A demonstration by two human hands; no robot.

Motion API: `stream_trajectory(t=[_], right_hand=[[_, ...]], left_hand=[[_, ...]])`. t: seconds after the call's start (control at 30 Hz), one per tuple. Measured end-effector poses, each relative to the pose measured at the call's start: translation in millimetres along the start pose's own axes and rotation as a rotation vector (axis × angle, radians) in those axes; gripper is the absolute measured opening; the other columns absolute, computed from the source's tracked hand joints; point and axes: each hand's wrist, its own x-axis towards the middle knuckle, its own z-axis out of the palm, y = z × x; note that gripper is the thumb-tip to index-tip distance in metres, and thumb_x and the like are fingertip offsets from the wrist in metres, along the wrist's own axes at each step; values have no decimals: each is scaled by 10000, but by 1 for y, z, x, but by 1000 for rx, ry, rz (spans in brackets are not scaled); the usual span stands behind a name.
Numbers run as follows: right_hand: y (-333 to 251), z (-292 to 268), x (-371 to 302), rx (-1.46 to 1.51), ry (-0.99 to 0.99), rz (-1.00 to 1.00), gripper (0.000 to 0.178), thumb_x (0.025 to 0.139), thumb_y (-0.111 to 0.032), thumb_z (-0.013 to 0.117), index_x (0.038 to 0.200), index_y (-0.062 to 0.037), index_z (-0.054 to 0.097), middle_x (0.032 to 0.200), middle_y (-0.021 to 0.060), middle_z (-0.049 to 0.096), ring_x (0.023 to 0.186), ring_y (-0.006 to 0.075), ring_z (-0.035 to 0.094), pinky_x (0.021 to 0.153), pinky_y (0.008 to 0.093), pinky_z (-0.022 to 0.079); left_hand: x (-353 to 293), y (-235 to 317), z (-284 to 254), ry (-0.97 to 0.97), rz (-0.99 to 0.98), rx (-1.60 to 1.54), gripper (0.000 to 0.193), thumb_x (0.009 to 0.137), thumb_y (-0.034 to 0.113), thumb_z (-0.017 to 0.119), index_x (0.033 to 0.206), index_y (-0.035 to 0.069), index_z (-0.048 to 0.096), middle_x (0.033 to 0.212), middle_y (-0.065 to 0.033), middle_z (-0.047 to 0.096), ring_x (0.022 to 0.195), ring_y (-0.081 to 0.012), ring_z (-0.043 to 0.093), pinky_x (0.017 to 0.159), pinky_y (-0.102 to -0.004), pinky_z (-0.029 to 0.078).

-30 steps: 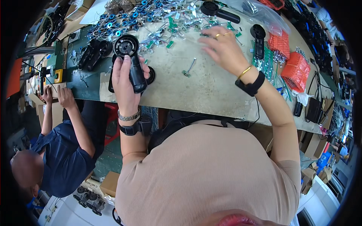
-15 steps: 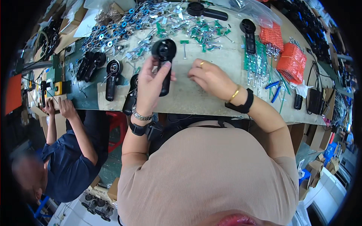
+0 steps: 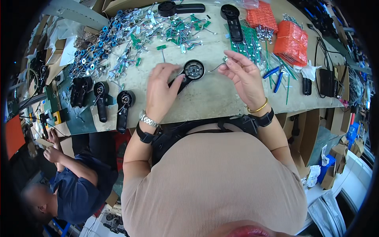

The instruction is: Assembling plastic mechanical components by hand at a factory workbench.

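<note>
My left hand (image 3: 162, 90) is closed on the handle of a black handheld-fan shell (image 3: 194, 70), thumb along its near side. The shell's round head faces up at the table's middle, showing ring-shaped inner parts. To its right my right hand (image 3: 246, 81) is raised, palm partly up, pinching a small green circuit board (image 3: 225, 59) between thumb and fingers. A thin wire trails from the board toward the fan head, apart from it as far as I can see. My left palm covers much of the handle.
Several wired circuit boards (image 3: 182, 33) and blue-ringed motors (image 3: 92, 55) are heaped along the back. More fan shells (image 3: 125, 108) lie left; another shell (image 3: 233, 23) lies behind my right hand. Blue cutters (image 3: 276, 75) and red bubble-wrap bundles (image 3: 291, 43) lie right. A co-worker (image 3: 79, 181) sits at left.
The fan shell has come down from a raised hold, turned so its inside faces up. My right hand has opened from a curl and now pinches a small board. The view has shifted.
</note>
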Motion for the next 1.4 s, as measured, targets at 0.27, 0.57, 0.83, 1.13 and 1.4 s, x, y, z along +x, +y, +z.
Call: stream_trajectory(t=[0.27, 0.57, 0.83, 1.13, 1.4], right_hand=[[-6, 21, -1, 67, -168, 74, 253, 1011, -72, 584, 1244, 28, 581, 1094, 131, 675, 985, 217, 695, 917, 364, 567], [-6, 25, -2, -59, -201, 5, 236, 997, -41, 594, 1221, 29, 565, 1086, 147, 672, 1008, 243, 706, 903, 370, 591], [-16, 20, -10, -675, -219, -461, 185, 947, -1, 664, 1123, 40, 625, 1054, 99, 696, 962, 196, 701, 857, 300, 568], [-33, 23, -17, -1094, -304, -654, 175, 935, 15, 674, 1101, 46, 631, 1035, 90, 706, 975, 165, 689, 855, 289, 560], [-9, -2, -11, -392, -78, -233, 204, 965, 20, 627, 1161, 56, 583, 1076, 132, 691, 1032, 211, 697, 877, 295, 571]], left_hand=[[2, 47, -9, -74, -162, -490, 190, 888, 58, 736, 1067, -2, 712, 1010, -93, 698, 849, -141, 685, 761, -263, 548], [-9, 49, -14, -36, -408, -684, 151, 913, 48, 718, 1049, -17, 707, 946, -56, 711, 831, -92, 668, 715, -241, 537], [7, 64, -25, -8, 255, 132, 123, 835, 2, 704, 952, 27, 676, 890, -87, 667, 824, -242, 651, 702, -334, 530], [2, 46, 5, -54, 372, 182, 280, 791, 52, 743, 1051, 39, 642, 1012, -98, 643, 938, -308, 616, 771, -392, 532], [-3, 21, 18, -47, 184, 188, 487, 875, 95, 723, 1309, -4, 527, 995, -116, 673, 943, -302, 667, 805, -353, 554]])
